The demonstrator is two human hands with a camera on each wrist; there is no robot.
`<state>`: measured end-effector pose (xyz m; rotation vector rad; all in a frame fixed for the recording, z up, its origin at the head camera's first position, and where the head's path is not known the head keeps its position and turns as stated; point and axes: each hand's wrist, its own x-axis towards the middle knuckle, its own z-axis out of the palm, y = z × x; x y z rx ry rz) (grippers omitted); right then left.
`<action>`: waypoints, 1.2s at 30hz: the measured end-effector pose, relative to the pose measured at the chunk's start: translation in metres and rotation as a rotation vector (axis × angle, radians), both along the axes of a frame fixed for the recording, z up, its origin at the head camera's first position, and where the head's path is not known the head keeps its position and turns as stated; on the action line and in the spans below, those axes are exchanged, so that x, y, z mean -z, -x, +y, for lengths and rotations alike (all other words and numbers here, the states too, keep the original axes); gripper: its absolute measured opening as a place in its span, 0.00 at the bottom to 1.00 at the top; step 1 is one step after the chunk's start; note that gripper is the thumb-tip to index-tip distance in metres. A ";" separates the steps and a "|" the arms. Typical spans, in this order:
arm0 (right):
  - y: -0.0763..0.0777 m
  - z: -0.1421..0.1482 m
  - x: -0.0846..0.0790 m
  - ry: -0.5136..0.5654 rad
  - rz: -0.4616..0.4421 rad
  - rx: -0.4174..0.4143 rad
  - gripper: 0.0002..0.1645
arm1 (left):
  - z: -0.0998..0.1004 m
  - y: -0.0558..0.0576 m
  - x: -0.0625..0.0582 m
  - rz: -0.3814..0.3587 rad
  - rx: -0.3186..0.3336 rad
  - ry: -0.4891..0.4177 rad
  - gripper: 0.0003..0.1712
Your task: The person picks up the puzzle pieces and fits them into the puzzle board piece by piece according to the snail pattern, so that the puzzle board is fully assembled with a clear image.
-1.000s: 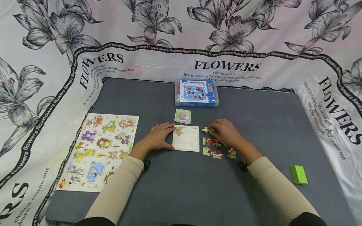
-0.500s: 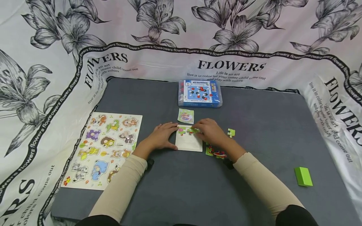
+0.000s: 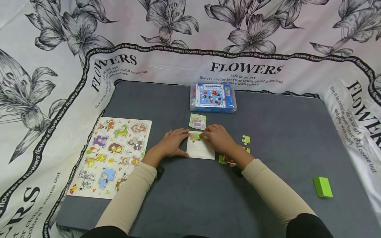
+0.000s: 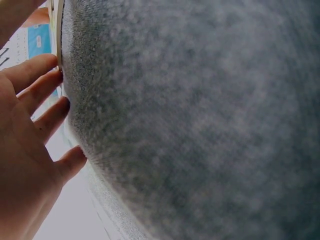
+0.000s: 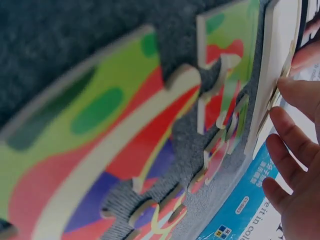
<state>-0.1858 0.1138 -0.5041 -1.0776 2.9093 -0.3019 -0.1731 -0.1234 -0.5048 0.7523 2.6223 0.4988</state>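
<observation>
A small white puzzle tray [image 3: 200, 152] lies mid-table. My left hand [image 3: 171, 143] rests along its left edge, fingers spread and nearly straight; in the left wrist view its fingertips [image 4: 62, 105] touch the tray's side and the table. My right hand [image 3: 220, 140] pinches a green puzzle piece [image 3: 203, 137] inside the tray's top row, partly hidden by the fingers. Another puzzle piece [image 3: 192, 136] sits in the top left corner, beside it. Several loose puzzle pieces [image 3: 223, 160] lie right of the tray, partly under the right forearm; the right wrist view shows them [image 5: 115, 115] close up.
A picture card [image 3: 197, 121] lies just behind the tray. Farther back stands a blue plastic box [image 3: 212, 97]. An animal puzzle board [image 3: 125, 125] lies at the left, partly under the left forearm. A green block [image 3: 322, 187] is at the right.
My right hand has carried a puzzle piece leftward from the loose ones into the tray, then slid it closer to the corner piece. The left hand keeps its place on the tray's edge.
</observation>
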 end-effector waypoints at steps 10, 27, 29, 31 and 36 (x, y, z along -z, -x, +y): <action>-0.003 -0.009 -0.006 -0.055 0.061 0.047 0.10 | 0.001 0.005 -0.004 0.007 -0.008 -0.001 0.53; -0.010 0.015 -0.013 0.066 -0.117 0.062 0.16 | 0.006 -0.001 -0.001 0.009 0.014 -0.020 0.52; -0.011 0.021 -0.017 0.074 -0.118 0.063 0.18 | 0.007 -0.001 -0.001 0.001 0.011 -0.016 0.53; -0.011 0.028 -0.020 0.082 -0.110 0.068 0.18 | 0.007 -0.001 -0.002 -0.003 0.007 -0.013 0.53; -0.011 0.049 -0.023 0.085 -0.082 0.119 0.18 | 0.004 -0.003 -0.002 0.005 -0.002 -0.015 0.53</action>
